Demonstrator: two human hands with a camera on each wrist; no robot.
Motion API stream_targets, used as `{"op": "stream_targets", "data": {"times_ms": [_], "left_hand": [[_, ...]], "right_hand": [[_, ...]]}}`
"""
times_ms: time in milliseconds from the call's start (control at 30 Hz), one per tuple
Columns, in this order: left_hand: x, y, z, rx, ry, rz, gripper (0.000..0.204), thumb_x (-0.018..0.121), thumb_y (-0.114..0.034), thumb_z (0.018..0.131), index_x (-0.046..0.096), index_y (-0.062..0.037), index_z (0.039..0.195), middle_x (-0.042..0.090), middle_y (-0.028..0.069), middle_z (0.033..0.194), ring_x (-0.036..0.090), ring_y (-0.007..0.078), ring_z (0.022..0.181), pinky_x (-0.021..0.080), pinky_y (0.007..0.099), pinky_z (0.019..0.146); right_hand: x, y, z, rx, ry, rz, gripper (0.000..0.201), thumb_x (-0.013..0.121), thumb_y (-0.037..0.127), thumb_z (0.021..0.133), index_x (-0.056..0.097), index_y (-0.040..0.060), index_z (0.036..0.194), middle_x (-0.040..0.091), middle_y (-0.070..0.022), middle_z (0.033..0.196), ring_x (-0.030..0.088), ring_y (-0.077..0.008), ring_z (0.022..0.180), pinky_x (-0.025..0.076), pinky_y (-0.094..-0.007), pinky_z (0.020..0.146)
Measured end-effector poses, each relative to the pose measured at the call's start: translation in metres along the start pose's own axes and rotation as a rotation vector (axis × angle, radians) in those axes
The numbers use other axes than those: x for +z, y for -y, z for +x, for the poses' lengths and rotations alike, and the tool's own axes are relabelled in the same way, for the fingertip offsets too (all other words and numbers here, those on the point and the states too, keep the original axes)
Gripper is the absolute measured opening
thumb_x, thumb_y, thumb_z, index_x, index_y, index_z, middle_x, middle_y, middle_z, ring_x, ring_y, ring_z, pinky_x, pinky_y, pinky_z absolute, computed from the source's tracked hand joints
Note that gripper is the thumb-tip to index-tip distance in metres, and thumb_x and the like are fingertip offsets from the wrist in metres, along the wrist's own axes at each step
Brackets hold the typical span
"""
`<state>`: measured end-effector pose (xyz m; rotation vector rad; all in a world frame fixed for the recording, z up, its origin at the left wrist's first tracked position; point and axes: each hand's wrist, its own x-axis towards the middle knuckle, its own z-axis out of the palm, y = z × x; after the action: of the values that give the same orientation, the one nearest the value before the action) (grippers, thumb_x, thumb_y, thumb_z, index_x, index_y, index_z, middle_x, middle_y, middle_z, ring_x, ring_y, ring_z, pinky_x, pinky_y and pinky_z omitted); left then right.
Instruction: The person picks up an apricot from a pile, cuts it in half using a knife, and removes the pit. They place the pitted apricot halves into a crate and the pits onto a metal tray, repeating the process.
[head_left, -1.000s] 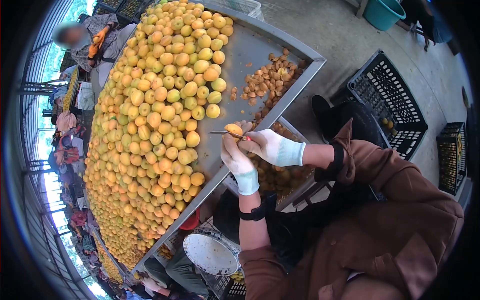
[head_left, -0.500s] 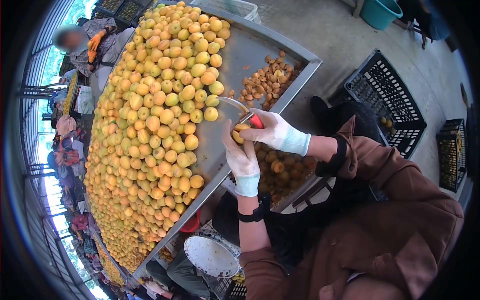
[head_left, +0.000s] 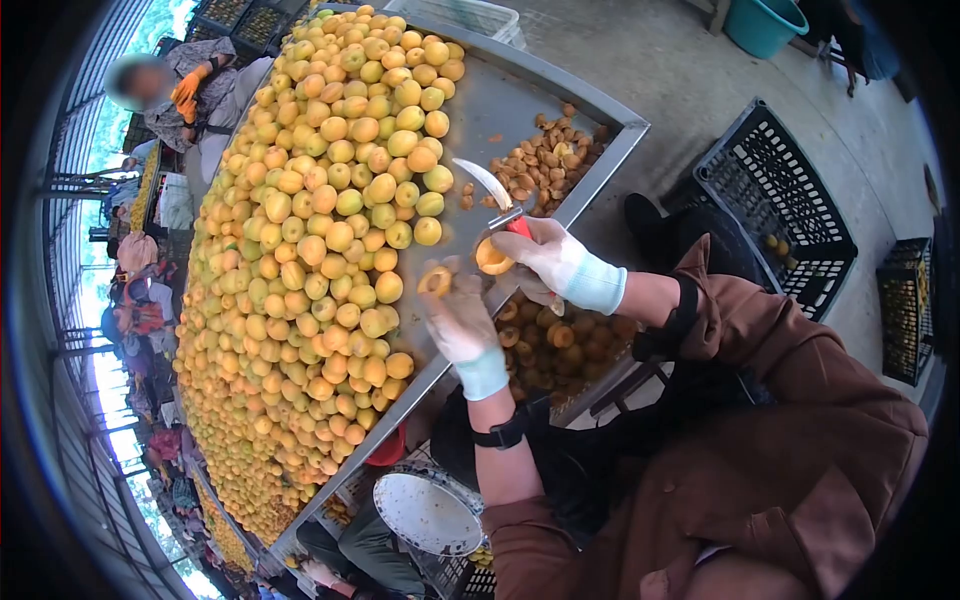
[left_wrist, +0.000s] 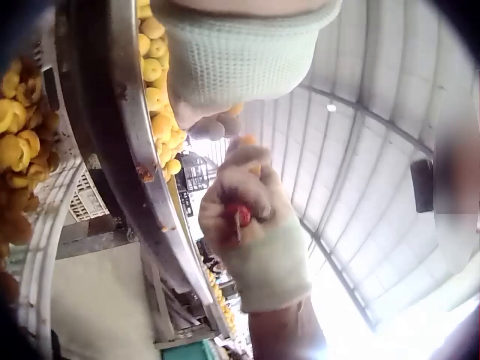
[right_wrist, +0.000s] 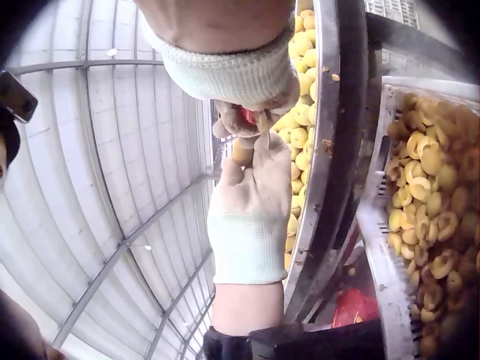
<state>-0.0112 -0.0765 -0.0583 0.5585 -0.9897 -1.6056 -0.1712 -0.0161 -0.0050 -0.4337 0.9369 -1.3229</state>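
Note:
The gloved right hand [head_left: 548, 258] grips the red handle [head_left: 519, 226] of a curved knife [head_left: 485, 182] and also holds a hollow apricot half [head_left: 492, 257] at its fingers. To the left of it, the gloved left hand [head_left: 458, 318] holds another apricot half [head_left: 435, 281] at its fingertips, the two hands apart. Whole apricots [head_left: 330, 240] are heaped on the metal table [head_left: 415, 300] beside them. In the left wrist view the right hand [left_wrist: 251, 217] is curled round the red handle [left_wrist: 238, 215]. The right wrist view shows the left hand [right_wrist: 253, 184] below the right.
Loose pits [head_left: 540, 165] lie by the table's raised metal edge [head_left: 600, 180]. Below the hands, a crate [right_wrist: 379, 217] holds apricot halves [right_wrist: 431, 195]. A black crate [head_left: 780, 200], a teal tub [head_left: 764, 28] and a white basin [head_left: 428, 508] stand nearby. A person [head_left: 190, 95] sits across the table.
The apricot between the hands has come apart into two halves. The left hand has moved left, away from the right. The knife blade, level a second ago, now points up and left.

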Motion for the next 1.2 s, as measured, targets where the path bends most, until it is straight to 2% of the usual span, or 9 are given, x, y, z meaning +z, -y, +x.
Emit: {"op": "stream_targets", "data": {"times_ms": [200,333,400,600,667,767,867,1100,1200], "left_hand": [[-0.013,-0.032,0.012,-0.026,-0.066,0.16,0.06,0.056,-0.04,0.097,0.04,-0.0019,0.141,0.054,0.0086,0.123,0.053,0.0158,0.098,0.044,0.0316,0.086],[-0.015,-0.032,0.011,-0.071,-0.008,0.093,0.058,0.054,-0.037,0.099,0.039,-0.0015,0.142,0.054,0.0109,0.126,0.053,0.0159,0.099,0.043,0.0324,0.088],[-0.012,-0.027,0.009,-0.127,0.044,0.023,0.054,0.051,-0.034,0.1,0.04,-0.0008,0.141,0.053,0.0134,0.129,0.054,0.0167,0.101,0.043,0.0345,0.092],[0.002,-0.017,0.004,-0.152,0.075,0.125,0.054,0.047,-0.034,0.102,0.039,0.0039,0.14,0.054,0.0162,0.127,0.056,0.0229,0.107,0.044,0.0371,0.094],[0.002,-0.014,0.003,-0.155,0.058,0.137,0.054,0.047,-0.033,0.102,0.039,0.0042,0.14,0.055,0.0162,0.126,0.056,0.0234,0.108,0.044,0.0372,0.094],[-0.001,-0.011,0.003,-0.144,0.044,0.161,0.052,0.046,-0.031,0.102,0.039,0.0045,0.14,0.055,0.0163,0.124,0.056,0.0239,0.109,0.044,0.0375,0.094],[-0.001,-0.01,0.003,-0.132,0.043,0.191,0.051,0.045,-0.03,0.103,0.039,0.0044,0.14,0.055,0.0164,0.125,0.056,0.0241,0.11,0.044,0.0383,0.096],[0.011,-0.007,-0.002,-0.048,0.035,0.295,0.045,0.041,-0.023,0.104,0.039,0.0041,0.14,0.052,0.0172,0.129,0.053,0.0258,0.117,0.043,0.0421,0.103],[0.013,-0.007,-0.004,0.02,0.04,0.393,0.042,0.038,-0.021,0.105,0.039,0.0045,0.139,0.05,0.0182,0.13,0.053,0.0263,0.119,0.044,0.0415,0.103]], "right_hand": [[-0.003,-0.006,-0.008,-0.547,0.218,-0.899,0.029,0.069,0.023,0.084,0.067,0.0018,0.103,0.063,-0.0181,0.072,0.065,-0.0213,0.064,0.051,-0.0306,0.064],[-0.007,-0.001,-0.008,-0.557,0.011,-0.799,0.023,0.07,0.019,0.083,0.068,0.0027,0.1,0.064,-0.0185,0.074,0.067,-0.0237,0.068,0.052,-0.0312,0.066],[-0.01,0.003,-0.006,-0.77,-0.137,-0.721,0.021,0.066,0.019,0.086,0.069,0.0017,0.098,0.066,-0.0179,0.074,0.068,-0.0226,0.072,0.052,-0.0301,0.068],[-0.022,0.011,0.004,-0.525,-0.125,-0.502,0.017,0.063,0.015,0.088,0.069,0.0015,0.095,0.067,-0.0091,0.086,0.067,-0.0164,0.077,0.052,-0.0292,0.069],[-0.024,0.008,0.004,-0.932,-0.142,-1.019,0.013,0.064,0.011,0.088,0.069,0.0007,0.094,0.069,-0.0066,0.089,0.065,-0.0135,0.078,0.052,-0.0282,0.07],[-0.012,0.005,0.003,-0.614,-0.161,-0.513,0.01,0.065,0.007,0.086,0.067,0.0004,0.093,0.068,-0.0038,0.09,0.064,-0.0114,0.076,0.052,-0.0267,0.068],[-0.006,0.008,0.001,-0.536,-0.193,-0.444,0.01,0.067,0.007,0.085,0.067,0.0008,0.092,0.067,-0.0022,0.091,0.063,-0.0107,0.076,0.051,-0.0253,0.068],[-0.001,-0.001,-0.002,-0.513,-0.178,-0.427,0.009,0.066,0.007,0.086,0.067,0.002,0.093,0.067,-0.0018,0.087,0.062,-0.009,0.075,0.051,-0.0242,0.068],[-0.003,-0.007,0.001,-0.743,-0.193,-0.669,0.01,0.065,0.007,0.086,0.067,0.0035,0.095,0.066,-0.0025,0.085,0.061,-0.0083,0.073,0.05,-0.0239,0.066]]}}
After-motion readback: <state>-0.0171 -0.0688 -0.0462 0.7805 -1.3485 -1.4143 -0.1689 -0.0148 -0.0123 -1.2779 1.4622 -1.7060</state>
